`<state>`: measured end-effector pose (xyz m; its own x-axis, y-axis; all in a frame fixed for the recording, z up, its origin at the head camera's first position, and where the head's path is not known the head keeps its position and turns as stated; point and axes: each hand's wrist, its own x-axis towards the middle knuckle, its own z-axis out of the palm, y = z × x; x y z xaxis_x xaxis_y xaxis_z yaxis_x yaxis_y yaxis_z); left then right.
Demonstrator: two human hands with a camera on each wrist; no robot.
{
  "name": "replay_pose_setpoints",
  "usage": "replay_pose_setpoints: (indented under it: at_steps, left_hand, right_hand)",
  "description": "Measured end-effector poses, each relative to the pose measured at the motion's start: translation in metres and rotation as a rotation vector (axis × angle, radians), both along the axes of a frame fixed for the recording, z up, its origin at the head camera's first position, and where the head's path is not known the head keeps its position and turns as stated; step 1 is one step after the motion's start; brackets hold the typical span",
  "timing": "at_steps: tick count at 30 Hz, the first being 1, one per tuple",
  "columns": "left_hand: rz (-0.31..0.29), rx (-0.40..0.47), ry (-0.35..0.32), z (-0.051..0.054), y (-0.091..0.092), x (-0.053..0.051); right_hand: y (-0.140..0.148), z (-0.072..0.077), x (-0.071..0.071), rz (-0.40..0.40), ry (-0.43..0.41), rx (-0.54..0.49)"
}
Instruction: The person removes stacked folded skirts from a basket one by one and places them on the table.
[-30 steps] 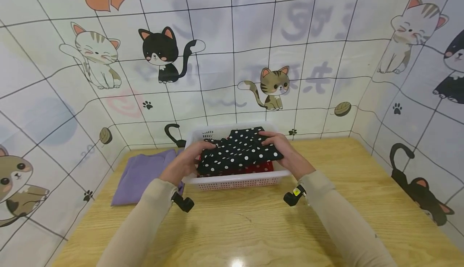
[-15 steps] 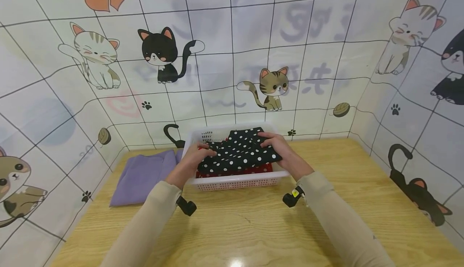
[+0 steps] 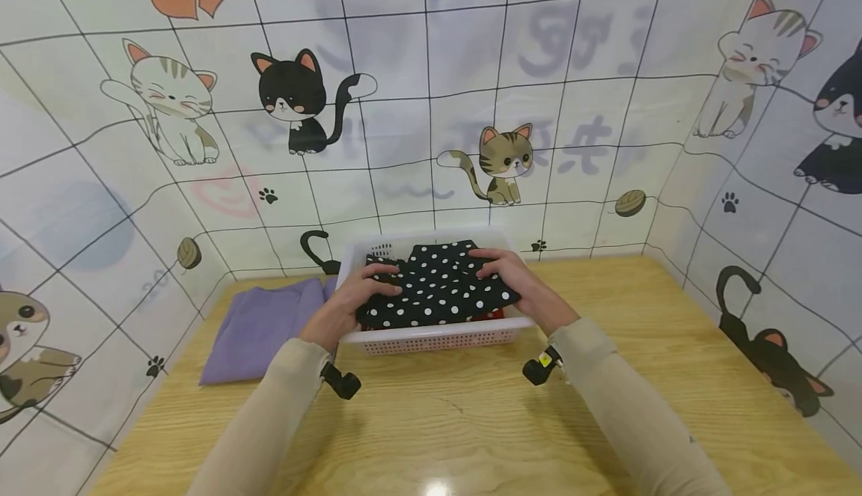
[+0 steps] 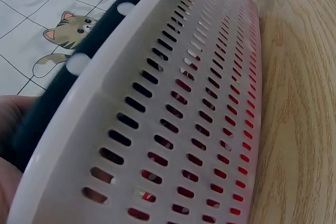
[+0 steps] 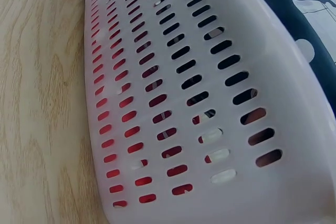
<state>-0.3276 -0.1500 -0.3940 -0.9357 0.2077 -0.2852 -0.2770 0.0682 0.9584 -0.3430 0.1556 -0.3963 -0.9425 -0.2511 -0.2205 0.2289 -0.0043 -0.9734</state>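
Note:
A folded black cloth with white polka dots [image 3: 438,286] lies in a white perforated plastic basket [image 3: 438,339], near its front rim. My left hand [image 3: 350,301] grips the cloth's left side, fingers over its top. At the right side, my right hand [image 3: 518,283] holds the cloth, fingers lying on the dots. Under it a strip of red dotted cloth [image 3: 494,314] shows; red also shows through the slots of the basket wall [image 4: 173,98] in the left wrist view and of the basket wall [image 5: 157,98] in the right wrist view. Parts of both hands are hidden behind the basket.
A folded purple cloth [image 3: 266,328] lies on the wooden table [image 3: 458,414] left of the basket. Behind the basket stands a white wall [image 3: 404,137] printed with cats and grid lines. Each wrist wears a small black camera, such as the left camera [image 3: 342,382].
The black polka-dot cloth has shifted slightly left and settled lower, covering more of the red cloth. My left hand has changed its hold on the cloth's left side; the right hand keeps its place.

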Motion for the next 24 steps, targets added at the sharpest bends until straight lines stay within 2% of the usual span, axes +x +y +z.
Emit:
replay_pose_setpoints:
  at_steps: [6, 11, 13, 20, 24]
  left_hand:
    - [0.017, 0.027, 0.051, -0.0005, -0.0014, -0.0014]
    - [0.028, 0.009, 0.106, -0.0024, -0.0038, -0.0037]
    - [0.039, -0.005, 0.123, -0.0032, -0.004, -0.0042]
    - [0.061, -0.11, 0.173, -0.002, -0.0011, -0.0048]
    - [0.07, -0.108, 0.207, -0.0004, -0.0005, -0.0043]
  right_hand:
    - [-0.0014, -0.0011, 0.0015, 0.02, 0.039, 0.052]
    - [-0.0056, -0.0003, 0.0012, 0.007, 0.075, 0.182]
    - [-0.0073, 0.0004, 0.0014, -0.001, 0.093, 0.236]
    - [-0.0098, 0.001, 0.0008, -0.036, 0.166, 0.317]
    - [-0.0086, 0.0022, 0.0009, -0.058, 0.221, 0.333]
